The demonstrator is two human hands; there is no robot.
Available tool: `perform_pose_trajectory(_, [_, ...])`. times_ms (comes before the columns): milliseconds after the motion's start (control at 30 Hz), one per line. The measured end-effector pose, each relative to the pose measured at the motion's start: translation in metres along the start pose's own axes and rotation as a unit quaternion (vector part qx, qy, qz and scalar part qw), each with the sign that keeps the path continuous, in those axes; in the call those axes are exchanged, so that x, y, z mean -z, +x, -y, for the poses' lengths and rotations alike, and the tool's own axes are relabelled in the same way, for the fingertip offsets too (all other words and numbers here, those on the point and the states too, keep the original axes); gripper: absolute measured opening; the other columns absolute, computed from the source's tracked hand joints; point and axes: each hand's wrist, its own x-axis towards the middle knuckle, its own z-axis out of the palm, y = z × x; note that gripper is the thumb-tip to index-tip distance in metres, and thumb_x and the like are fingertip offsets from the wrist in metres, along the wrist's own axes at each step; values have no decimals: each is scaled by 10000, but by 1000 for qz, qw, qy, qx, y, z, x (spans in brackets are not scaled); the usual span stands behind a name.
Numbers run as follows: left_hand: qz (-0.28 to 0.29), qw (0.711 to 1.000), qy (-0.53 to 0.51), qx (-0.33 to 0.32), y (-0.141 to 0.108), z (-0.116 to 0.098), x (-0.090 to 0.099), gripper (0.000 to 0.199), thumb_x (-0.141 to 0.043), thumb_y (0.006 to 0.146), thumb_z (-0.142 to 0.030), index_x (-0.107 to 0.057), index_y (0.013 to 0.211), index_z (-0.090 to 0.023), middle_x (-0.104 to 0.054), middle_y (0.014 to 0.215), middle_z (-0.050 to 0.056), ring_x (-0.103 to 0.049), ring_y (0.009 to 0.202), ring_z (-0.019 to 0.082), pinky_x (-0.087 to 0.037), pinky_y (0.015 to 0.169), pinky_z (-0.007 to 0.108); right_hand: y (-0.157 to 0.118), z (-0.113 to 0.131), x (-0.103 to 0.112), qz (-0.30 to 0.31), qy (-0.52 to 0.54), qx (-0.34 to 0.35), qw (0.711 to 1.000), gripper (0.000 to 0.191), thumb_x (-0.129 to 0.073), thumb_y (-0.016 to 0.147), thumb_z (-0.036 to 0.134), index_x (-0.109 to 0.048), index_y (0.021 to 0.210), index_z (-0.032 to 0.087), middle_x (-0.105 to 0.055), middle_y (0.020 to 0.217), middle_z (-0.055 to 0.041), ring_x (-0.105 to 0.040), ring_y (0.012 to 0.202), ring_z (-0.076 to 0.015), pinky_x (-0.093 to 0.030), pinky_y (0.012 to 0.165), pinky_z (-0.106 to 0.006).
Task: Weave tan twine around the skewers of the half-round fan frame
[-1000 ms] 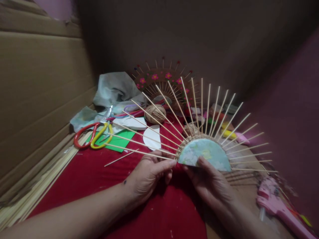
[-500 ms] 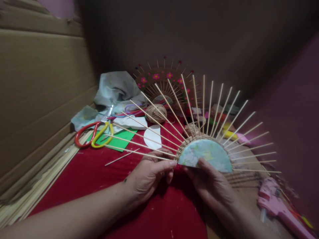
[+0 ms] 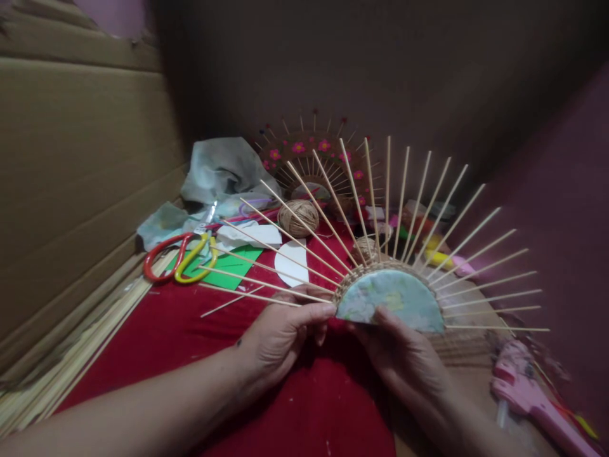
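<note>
1. So the fan piece [image 3: 399,289] is up front with a hand at its left end and another under its flat edge; that edge is the long axis, running left to right, dipping slightly right.
2. Left hand [image 3: 273,336]: grip pinched at the fan piece's left corner, so most of it lies rightward from there.
3. Right hand [image 3: 412,362]: grip closed on its lower edge, thumb on the fabric face (nearer its middle than the left hand).
4. Sticks [image 3: 389,165] fanning out of the fan piece: I count roughly 23.
5. Beyond the fan piece: 1 flowered fan [image 3: 299,147], 2 twine balls [image 3: 302,212].
6. Left of the fan piece: 1 pair of scissors [image 3: 183,254], 1 green sheet [image 3: 228,265], 1 white half-round [image 3: 295,249], 1 loose stick [image 3: 223,306].
7. Right of the fan piece, a bit closer in: 1 pink glue gun [image 3: 523,387].
</note>
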Motion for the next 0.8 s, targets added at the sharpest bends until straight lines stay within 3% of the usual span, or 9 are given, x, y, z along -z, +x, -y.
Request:
perform_pose_trajectory(367, [0, 1000, -25, 12, 1, 0, -1, 100, -662, 641, -110, -614, 728, -101, -556, 710, 31, -483, 553, 97, -357, 484, 220, 0, 0, -3, 6, 10, -16, 1000, 263, -740, 560, 125, -582, 770, 143, -693, 777, -90, -636, 701, -196, -548, 670, -312])
perform_pose_trajectory(567, [32, 999, -7, 4, 1, -2, -2, 177, -655, 679, -156, -633, 844, -96, -565, 728, 44, -458, 523, 89, -345, 466, 221, 0, 0, -1, 21, 9, -14, 1000, 251, -728, 577, 115, -596, 788, 142, -700, 777, -90, -645, 702, -193, -551, 663, -296])
perform_pose_trajectory(800, [40, 999, -28, 10, 2, -1, -1, 158, -646, 682, -137, -632, 831, -87, -563, 738, 54, -469, 540, 99, -360, 467, 227, 0, 0, -1, 25, 7, -18, 1000, 200, -706, 604, 123, -617, 783, 135, -701, 773, -83, -645, 696, -192, -550, 672, -305])
